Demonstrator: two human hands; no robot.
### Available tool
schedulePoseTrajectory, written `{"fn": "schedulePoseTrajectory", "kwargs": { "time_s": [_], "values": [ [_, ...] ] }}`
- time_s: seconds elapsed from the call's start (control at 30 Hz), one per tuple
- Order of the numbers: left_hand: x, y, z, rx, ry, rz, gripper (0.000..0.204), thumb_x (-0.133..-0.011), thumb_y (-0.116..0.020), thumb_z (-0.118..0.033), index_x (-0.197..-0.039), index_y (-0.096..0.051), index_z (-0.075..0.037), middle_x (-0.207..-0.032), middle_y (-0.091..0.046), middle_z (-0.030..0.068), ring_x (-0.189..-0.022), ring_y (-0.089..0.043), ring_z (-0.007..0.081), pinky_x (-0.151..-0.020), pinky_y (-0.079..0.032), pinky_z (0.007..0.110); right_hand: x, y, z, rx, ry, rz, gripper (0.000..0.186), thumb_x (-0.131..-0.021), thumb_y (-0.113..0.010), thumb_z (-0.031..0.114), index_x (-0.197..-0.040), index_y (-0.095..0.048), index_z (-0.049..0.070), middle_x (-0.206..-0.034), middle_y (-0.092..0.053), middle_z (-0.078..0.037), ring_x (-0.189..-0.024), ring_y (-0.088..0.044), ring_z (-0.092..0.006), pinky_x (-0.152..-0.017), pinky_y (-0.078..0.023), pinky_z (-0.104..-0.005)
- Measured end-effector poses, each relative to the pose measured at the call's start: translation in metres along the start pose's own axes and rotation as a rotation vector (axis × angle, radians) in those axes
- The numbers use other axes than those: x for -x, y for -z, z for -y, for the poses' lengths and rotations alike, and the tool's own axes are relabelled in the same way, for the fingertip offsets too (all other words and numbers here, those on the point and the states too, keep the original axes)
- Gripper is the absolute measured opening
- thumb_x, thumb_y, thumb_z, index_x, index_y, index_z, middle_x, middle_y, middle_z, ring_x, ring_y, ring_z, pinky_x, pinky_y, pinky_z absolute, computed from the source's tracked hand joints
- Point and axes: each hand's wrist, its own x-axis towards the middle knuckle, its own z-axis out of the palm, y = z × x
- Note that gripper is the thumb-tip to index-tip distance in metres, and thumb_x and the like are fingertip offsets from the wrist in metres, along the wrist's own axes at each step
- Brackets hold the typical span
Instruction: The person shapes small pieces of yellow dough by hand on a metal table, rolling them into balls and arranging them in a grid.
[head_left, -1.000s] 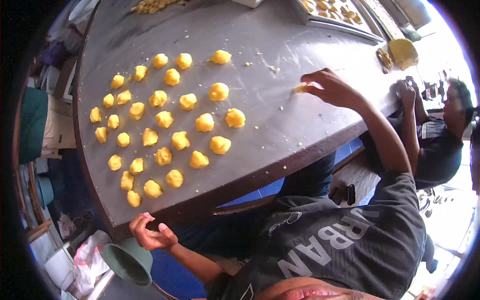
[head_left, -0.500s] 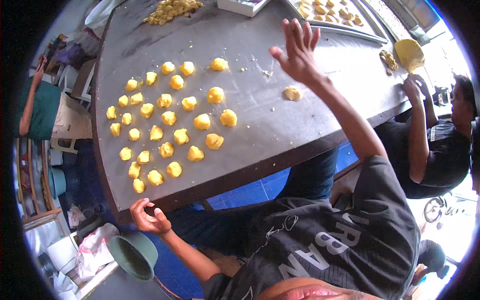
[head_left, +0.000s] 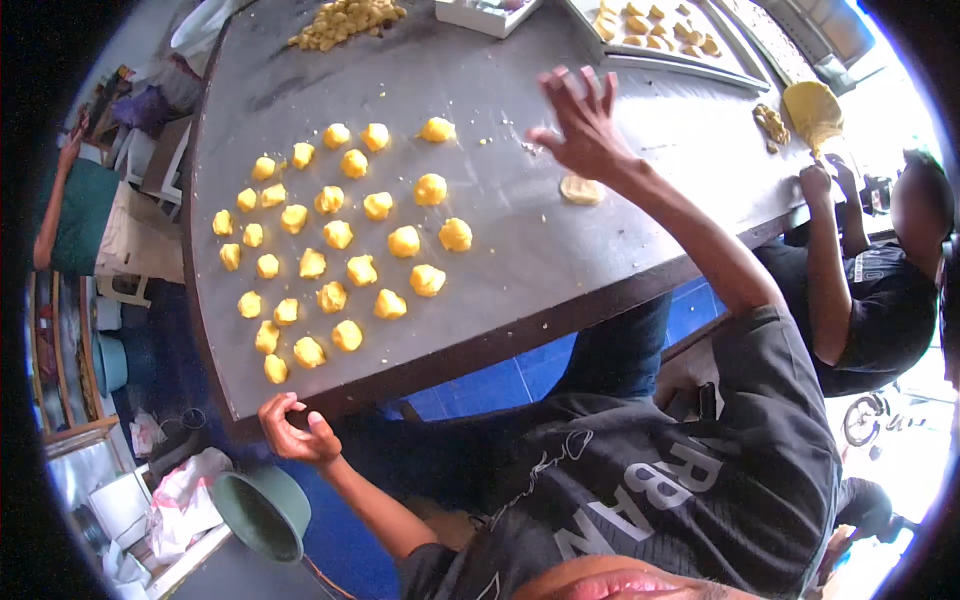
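Observation:
My right hand [head_left: 588, 130] is raised over the grey tabletop, fingers spread and holding nothing. Beside its wrist, a flat, round piece of pale dough [head_left: 582, 190] lies on the table. My left hand [head_left: 300, 430] hovers by the near left corner, loosely curled, with its thumb apart from the fingers and nothing visible in it. Several rough yellow dough balls [head_left: 338, 235] sit in loose rows on the table's left half, not touched by either hand.
At the far edge are a heap of small dough pieces [head_left: 345, 24], a white box [head_left: 480, 18] and a tray of shaped pieces [head_left: 680, 62]. On the right, a co-worker [head_left: 860, 270] grips a yellow bag [head_left: 813, 112]. A green basin [head_left: 262, 512] stands below left.
My right hand has shifted slightly left and down toward me. The dough piece beside it looks flatter and smoother. My left hand has barely moved.

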Motion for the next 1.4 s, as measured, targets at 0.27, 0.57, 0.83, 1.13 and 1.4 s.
{"fn": "schedulePoseTrajectory", "kwargs": {
  "time_s": [0.27, 0.57, 0.83, 1.13, 1.4],
  "values": [
    [0.006, -0.002, -0.001, 0.072, -0.042, -0.04, 0.033, -0.071, -0.056, -0.027, -0.084, -0.055, 0.004, -0.082, -0.054, 0.015, -0.071, -0.051, 0.0232, -0.05, -0.041, 0.028, 0.023, -0.001, 0.002, -0.003, -0.002, 0.185, 0.076, -0.086, -0.031, 0.064, -0.133, -0.03, 0.004, -0.137, -0.025, -0.016, -0.129, -0.017, -0.039, -0.103, 0.0, -0.0621],
    [0.004, 0.002, 0.0, 0.056, -0.032, -0.056, 0.034, -0.071, -0.055, -0.027, -0.084, -0.054, 0.005, -0.082, -0.054, 0.0149, -0.07, -0.049, 0.0223, -0.05, -0.041, 0.029, 0.012, -0.01, -0.002, 0.064, 0.062, 0.02, 0.072, -0.086, -0.035, 0.061, -0.132, -0.034, 0.005, -0.138, -0.025, -0.018, -0.129, -0.02, -0.0414, -0.103, -0.004, -0.0623],
    [0.006, 0.001, -0.001, 0.119, -0.016, -0.091, 0.034, -0.071, -0.055, -0.026, -0.085, -0.053, 0.006, -0.082, -0.052, 0.0155, -0.072, -0.049, 0.0231, -0.052, -0.043, 0.028, 0.035, -0.012, 0.003, -0.011, -0.022, 0.136, 0.072, -0.086, -0.036, 0.062, -0.129, -0.04, 0.005, -0.137, -0.029, -0.02, -0.131, -0.018, -0.0398, -0.104, -0.002, -0.0609],
    [0.002, 0.005, -0.005, 0.262, 0.05, -0.119, 0.032, -0.07, -0.053, -0.022, -0.085, -0.053, 0.006, -0.084, -0.052, 0.0156, -0.073, -0.049, 0.022, -0.058, -0.044, 0.03, 0.053, 0.014, -0.05, -0.309, 0.2, 0.328, 0.032, -0.094, -0.044, 0.031, -0.109, -0.057, 0.006, -0.109, -0.055, -0.011, -0.111, -0.046, -0.0255, -0.1, -0.025, -0.0426],
    [-0.005, 0.008, -0.013, 0.325, 0.067, -0.049, 0.029, -0.071, -0.054, -0.02, -0.087, -0.053, 0.004, -0.087, -0.051, 0.0148, -0.077, -0.049, 0.0208, -0.064, -0.044, 0.03, 0.056, 0.022, -0.04, -0.485, 0.11, 0.475, 0.023, -0.093, -0.043, 0.017, -0.11, -0.054, 0.006, -0.107, -0.056, -0.011, -0.106, -0.049, -0.0255, -0.099, -0.028, -0.0421]
  ]
}}
